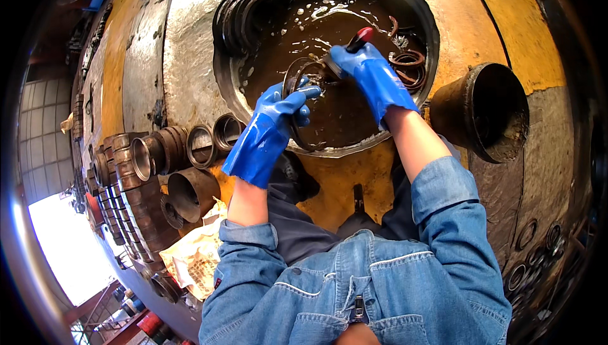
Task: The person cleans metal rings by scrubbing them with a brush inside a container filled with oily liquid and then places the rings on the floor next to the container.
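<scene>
Both of my hands wear blue rubber gloves over a round metal basin (223, 91) of brown, foamy liquid. My left hand (275, 114) grips a dark, thin metal ring (295, 74), held upright and tilted at the basin's near side. In my right hand (367, 72) is a brush-like tool with a red and black handle (360, 39). Its working end is pressed close to the ring's upper edge; whether it touches cannot be made out. Several dark rings (237, 15) lean inside the basin's far left wall. Reddish-brown rings (408, 69) lie along its right side.
A dark, dirty bucket (500, 114) lies on its side right of the basin. Metal cylinders and rings (152, 155) are lined up at the left, beside a crumpled paper sack (196, 259). More rings (535, 259) lie at the lower right. The floor (354, 180) is worn yellow and grey.
</scene>
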Motion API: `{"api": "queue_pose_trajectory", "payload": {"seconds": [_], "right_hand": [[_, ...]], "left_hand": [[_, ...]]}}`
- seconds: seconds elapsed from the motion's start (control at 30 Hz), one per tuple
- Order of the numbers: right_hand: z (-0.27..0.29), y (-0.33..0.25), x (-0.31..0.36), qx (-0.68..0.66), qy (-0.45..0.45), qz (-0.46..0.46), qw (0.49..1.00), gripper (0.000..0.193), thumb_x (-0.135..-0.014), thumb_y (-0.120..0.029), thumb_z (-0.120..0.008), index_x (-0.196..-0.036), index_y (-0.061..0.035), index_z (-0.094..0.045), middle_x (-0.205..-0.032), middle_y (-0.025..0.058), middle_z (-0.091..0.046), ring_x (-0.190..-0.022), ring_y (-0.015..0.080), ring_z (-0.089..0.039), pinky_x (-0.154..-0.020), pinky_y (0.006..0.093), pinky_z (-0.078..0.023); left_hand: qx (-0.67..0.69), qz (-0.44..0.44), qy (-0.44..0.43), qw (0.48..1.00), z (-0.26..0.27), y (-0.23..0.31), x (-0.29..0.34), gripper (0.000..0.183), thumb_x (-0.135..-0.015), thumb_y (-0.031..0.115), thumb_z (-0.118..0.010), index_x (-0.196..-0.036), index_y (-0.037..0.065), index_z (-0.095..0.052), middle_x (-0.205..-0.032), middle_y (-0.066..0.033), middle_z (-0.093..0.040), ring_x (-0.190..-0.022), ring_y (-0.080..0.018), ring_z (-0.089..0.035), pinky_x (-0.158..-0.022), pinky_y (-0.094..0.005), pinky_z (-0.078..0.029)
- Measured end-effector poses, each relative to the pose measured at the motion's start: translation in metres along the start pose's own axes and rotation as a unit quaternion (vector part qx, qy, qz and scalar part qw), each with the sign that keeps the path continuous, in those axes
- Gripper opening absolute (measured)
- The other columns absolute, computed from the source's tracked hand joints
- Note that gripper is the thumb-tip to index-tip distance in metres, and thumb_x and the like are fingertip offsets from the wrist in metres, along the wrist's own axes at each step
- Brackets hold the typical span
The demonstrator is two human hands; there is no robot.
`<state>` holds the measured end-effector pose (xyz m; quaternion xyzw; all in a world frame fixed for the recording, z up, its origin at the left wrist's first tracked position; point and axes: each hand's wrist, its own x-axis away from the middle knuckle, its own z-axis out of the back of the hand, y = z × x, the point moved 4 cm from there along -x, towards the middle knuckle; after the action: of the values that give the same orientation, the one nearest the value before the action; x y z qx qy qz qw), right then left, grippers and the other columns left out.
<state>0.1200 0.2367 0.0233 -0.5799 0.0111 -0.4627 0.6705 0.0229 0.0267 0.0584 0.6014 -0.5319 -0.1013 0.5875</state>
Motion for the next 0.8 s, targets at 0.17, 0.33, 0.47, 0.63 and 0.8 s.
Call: {"api": "queue_pose_trajectory", "payload": {"seconds": [0.17, 0.33, 0.47, 0.63, 0.8], "right_hand": [[-0.008, 0.045, -0.034, 0.191, 0.038, -0.033, 0.98, 0.051, -0.088, -0.045, -0.069, -0.121, -0.0061, -0.073, -0.117, 0.0195, -0.074, -0.111, 0.031, -0.071, -0.099, 0.0391, -0.054], [0.013, 0.026, -0.03, -0.033, 0.154, 0.112, 0.981, 0.032, -0.086, -0.036, -0.071, -0.092, -0.004, -0.072, -0.084, 0.0094, -0.072, -0.078, 0.0198, -0.068, -0.078, 0.0342, -0.053], [0.045, -0.009, 0.024, -0.133, 0.124, 0.18, 0.967, 0.015, -0.092, -0.017, -0.066, -0.091, -0.0036, -0.073, -0.078, 0.0053, -0.071, -0.07, 0.0171, -0.065, -0.072, 0.0324, -0.053], [-0.003, -0.037, 0.034, -0.293, -0.067, 0.24, 0.923, 0.015, -0.094, -0.017, -0.07, -0.095, -0.0028, -0.074, -0.082, 0.0017, -0.071, -0.073, 0.0119, -0.063, -0.072, 0.0279, -0.053], [-0.064, -0.032, 0.028, -0.058, -0.093, 0.423, 0.9, 0.023, -0.091, -0.023, -0.073, -0.107, -0.006, -0.076, -0.097, 0.0128, -0.078, -0.086, 0.021, -0.074, -0.08, 0.0328, -0.061]], "left_hand": [[-0.009, -0.015, -0.033, 0.999, -0.022, 0.0, -0.006, 0.046, -0.099, 0.014, -0.068, -0.14, -0.002, -0.056, -0.124, -0.0191, -0.072, -0.073, -0.0089, -0.06, -0.069, -0.0297, -0.053], [0.093, -0.119, -0.042, 0.988, -0.021, 0.015, -0.019, 0.047, -0.1, 0.007, -0.063, -0.145, -0.004, -0.051, -0.129, -0.0227, -0.069, -0.075, -0.0131, -0.066, -0.071, -0.0331, -0.06], [0.241, -0.079, 0.025, 0.967, 0.004, -0.015, -0.047, 0.043, -0.102, 0.009, -0.059, -0.145, 0.003, -0.054, -0.136, -0.0191, -0.066, -0.09, -0.0217, -0.07, -0.086, -0.0406, -0.061], [0.358, 0.038, 0.043, 0.932, 0.041, -0.042, -0.073, 0.037, -0.106, 0.024, -0.053, -0.138, 0.006, -0.058, -0.131, -0.0134, -0.069, -0.094, -0.0283, -0.072, -0.091, -0.0496, -0.059], [0.453, 0.086, 0.098, 0.882, 0.033, -0.041, -0.068, 0.06, -0.102, 0.053, -0.051, -0.138, 0.006, -0.058, -0.129, -0.0174, -0.068, -0.108, -0.0352, -0.068, -0.103, -0.0522, -0.052]]}}
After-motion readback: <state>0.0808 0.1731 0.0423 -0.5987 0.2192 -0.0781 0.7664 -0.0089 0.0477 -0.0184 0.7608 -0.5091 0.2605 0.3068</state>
